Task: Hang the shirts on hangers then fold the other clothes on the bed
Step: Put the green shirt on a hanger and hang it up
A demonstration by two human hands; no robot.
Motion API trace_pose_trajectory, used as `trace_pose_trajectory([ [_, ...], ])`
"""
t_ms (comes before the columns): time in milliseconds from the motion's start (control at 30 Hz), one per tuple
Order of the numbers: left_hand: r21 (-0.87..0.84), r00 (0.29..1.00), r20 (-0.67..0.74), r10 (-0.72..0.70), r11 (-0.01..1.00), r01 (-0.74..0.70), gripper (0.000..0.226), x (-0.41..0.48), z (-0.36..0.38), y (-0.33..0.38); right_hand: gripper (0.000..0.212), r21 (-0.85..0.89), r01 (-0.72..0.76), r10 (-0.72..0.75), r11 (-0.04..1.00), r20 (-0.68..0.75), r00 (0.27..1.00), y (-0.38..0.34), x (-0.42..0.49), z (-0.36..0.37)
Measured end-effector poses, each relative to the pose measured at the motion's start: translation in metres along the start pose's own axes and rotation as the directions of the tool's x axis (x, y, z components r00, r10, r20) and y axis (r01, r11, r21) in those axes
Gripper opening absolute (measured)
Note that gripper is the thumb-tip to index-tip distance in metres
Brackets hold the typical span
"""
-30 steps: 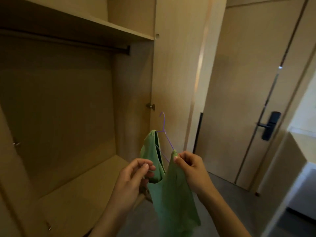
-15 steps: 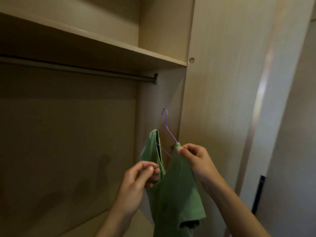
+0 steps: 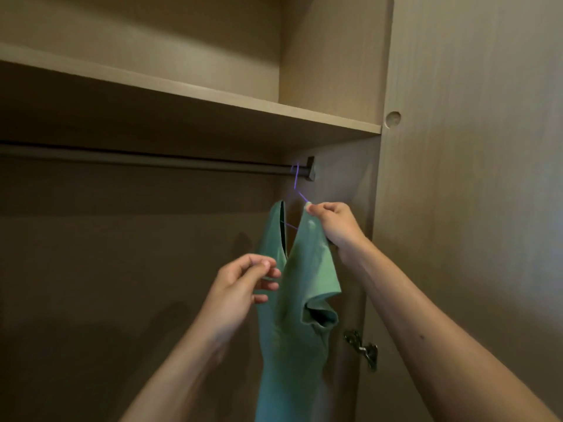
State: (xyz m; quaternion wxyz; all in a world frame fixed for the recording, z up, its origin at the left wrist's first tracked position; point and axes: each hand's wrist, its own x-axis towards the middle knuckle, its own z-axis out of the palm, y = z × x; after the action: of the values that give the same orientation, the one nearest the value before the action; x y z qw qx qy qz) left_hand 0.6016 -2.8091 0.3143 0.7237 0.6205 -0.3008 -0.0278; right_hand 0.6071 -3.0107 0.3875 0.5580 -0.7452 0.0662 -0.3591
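Seemingly nearly hung, the green shirt [image 3: 301,284] on its purple hanger [image 3: 295,181] is hooking onto the right end of the wardrobe rail [image 3: 152,159], with the right hand [image 3: 333,226] pinching one shoulder and the left hand [image 3: 240,287] pinching the other edge; folding on the unseen bed is presumably remaining.

no readable text, labels, brands, numbers or signs anywhere in view

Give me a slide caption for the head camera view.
Left hand and right hand pinch a green shirt on a purple hanger, hook at the wardrobe rail.
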Motion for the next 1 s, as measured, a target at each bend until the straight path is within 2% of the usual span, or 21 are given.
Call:
trace_pose_trajectory([
  [267, 0.074, 0.993, -0.086, 0.082, 0.994, -0.076, 0.019, 0.077, 0.027, 0.008, 0.017, 0.057, -0.028, 0.025, 0.998, 0.056, 0.998, 0.020, 0.120, 0.020],
  [433, 0.111, 0.988, -0.121, 0.094, 0.991, -0.081, 0.018, 0.098, 0.037, -0.005, 0.041, 0.043, -0.096, 0.092, 0.994, 0.088, 0.992, 0.028, 0.164, 0.028],
  [533, 0.126, 0.987, -0.137, 0.084, 0.990, -0.067, 0.018, 0.106, 0.039, -0.014, 0.041, 0.026, -0.156, 0.152, 0.987, 0.121, 0.981, 0.034, 0.177, 0.030],
  [667, 0.114, 0.986, -0.150, 0.078, 0.992, -0.061, 0.016, 0.117, 0.041, -0.024, 0.044, -0.005, -0.165, 0.163, 0.986, 0.162, 0.973, 0.041, 0.185, 0.027],
  [733, 0.107, 0.985, -0.152, 0.081, 0.992, -0.065, 0.030, 0.120, 0.040, -0.027, 0.047, -0.023, -0.174, 0.175, 0.984, 0.165, 0.971, 0.042, 0.183, 0.023],
  [800, 0.112, 0.985, -0.153, 0.074, 0.992, -0.058, 0.034, 0.122, 0.042, -0.030, 0.057, -0.040, -0.186, 0.190, 0.982, 0.171, 0.967, 0.045, 0.181, 0.019],
  [933, 0.134, 0.987, -0.153, 0.041, 0.991, -0.020, 0.014, 0.124, 0.048, -0.037, 0.066, -0.132, -0.148, 0.170, 0.980, 0.175, 0.970, 0.046, 0.179, 0.011],
  [1000, 0.152, 0.986, -0.163, 0.032, 0.988, -0.007, 0.017, 0.123, 0.050, -0.040, 0.063, -0.230, -0.098, 0.139, 0.968, 0.170, 0.976, 0.046, 0.179, 0.010],
])
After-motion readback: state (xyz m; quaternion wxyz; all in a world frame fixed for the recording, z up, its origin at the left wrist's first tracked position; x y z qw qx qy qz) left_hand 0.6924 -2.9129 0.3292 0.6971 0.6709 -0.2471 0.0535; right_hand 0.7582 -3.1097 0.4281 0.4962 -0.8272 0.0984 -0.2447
